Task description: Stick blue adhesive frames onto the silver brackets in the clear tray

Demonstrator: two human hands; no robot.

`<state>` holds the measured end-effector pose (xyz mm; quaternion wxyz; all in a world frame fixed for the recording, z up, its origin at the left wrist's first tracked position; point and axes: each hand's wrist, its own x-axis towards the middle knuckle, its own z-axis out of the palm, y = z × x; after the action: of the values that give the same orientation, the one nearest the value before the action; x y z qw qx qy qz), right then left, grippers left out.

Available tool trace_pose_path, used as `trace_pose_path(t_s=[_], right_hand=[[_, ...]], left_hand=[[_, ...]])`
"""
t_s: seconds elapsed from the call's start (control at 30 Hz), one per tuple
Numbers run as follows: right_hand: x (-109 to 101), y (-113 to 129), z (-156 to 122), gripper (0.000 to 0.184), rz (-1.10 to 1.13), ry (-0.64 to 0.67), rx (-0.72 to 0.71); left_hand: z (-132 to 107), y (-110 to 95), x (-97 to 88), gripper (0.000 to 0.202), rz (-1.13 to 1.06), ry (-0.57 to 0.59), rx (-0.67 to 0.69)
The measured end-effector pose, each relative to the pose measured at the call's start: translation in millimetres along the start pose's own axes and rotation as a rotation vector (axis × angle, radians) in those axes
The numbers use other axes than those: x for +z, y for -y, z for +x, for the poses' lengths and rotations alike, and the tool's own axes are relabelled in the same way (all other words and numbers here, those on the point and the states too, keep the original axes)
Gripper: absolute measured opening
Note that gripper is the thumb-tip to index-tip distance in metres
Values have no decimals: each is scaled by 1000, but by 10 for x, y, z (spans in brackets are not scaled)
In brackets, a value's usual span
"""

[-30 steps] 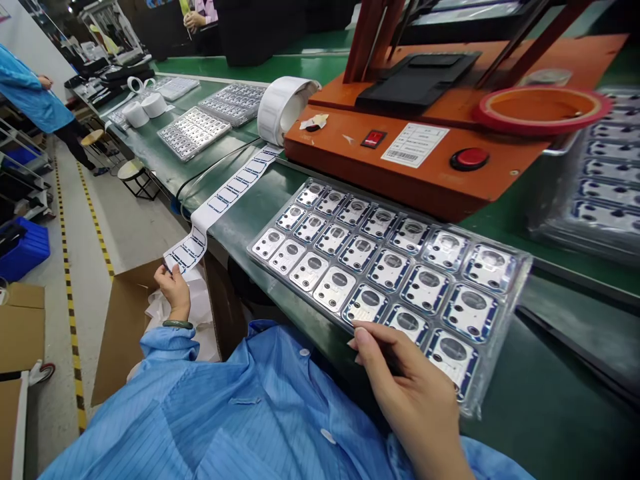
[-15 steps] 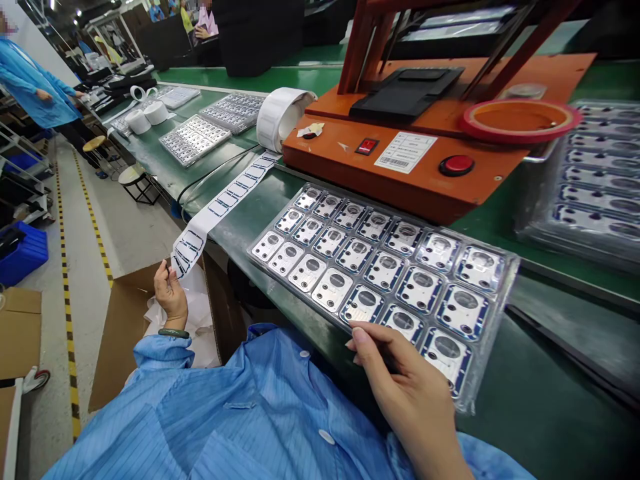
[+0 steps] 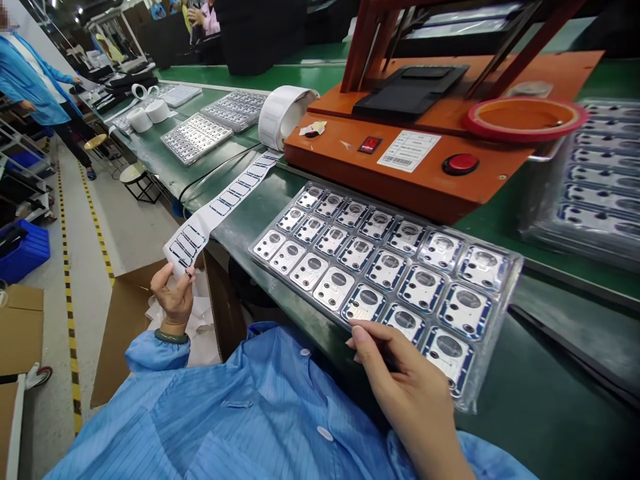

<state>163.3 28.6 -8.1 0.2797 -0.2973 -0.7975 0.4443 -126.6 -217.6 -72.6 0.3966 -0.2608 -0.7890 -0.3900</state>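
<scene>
Pale blue striped sleeves (image 3: 155, 353) are framing both hands at the edge of a green workbench (image 3: 555, 380). The left hand (image 3: 173, 300) is nearly closed, with its thumb and fingertips (image 3: 186, 276) pinching the free end of a white label strip (image 3: 220, 208) with blue outlines. The strip is running back across the bench to a white label roll (image 3: 283, 113) beside an orange machine (image 3: 400, 193). The right hand (image 3: 405, 383) is curled, with its fingertips (image 3: 357, 331) touching the near edge of a clear plastic tray (image 3: 511, 300). Something thin and dark may be lying between those fingers, but it is too hidden to tell.

The tray is lying flat and apart from the strip, and its pockets are holding rows of silver-toned parts (image 3: 385, 270) with blue borders. More stacked trays (image 3: 600, 180) are sitting to the right of the machine, and two further trays (image 3: 197, 138) are lying farther along the bench.

Compared with the earlier frames, the left hand has risen slightly and the strip's end is turning flatter toward the view, while the right hand is staying at the tray's edge.
</scene>
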Motion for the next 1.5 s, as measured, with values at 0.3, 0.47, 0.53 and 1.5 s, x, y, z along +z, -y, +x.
trace_pose_path(t_s=[0.3,0.47,0.53,1.5], right_hand=[[-7,22,-5,19,3,-18,-23],[-6,43,5,22,-1,-18,-26],[-5,41,3,23,2,-18,-27],[-53,333,183,15,246,-160,29]], left_hand=[[291,-833,144,25,-111,-363,40],[440,-860,65,37,-52,-461,58],[474,-749,80,39,-46,-485,-73],[206,-2366,372,21,-1335,860,-924]])
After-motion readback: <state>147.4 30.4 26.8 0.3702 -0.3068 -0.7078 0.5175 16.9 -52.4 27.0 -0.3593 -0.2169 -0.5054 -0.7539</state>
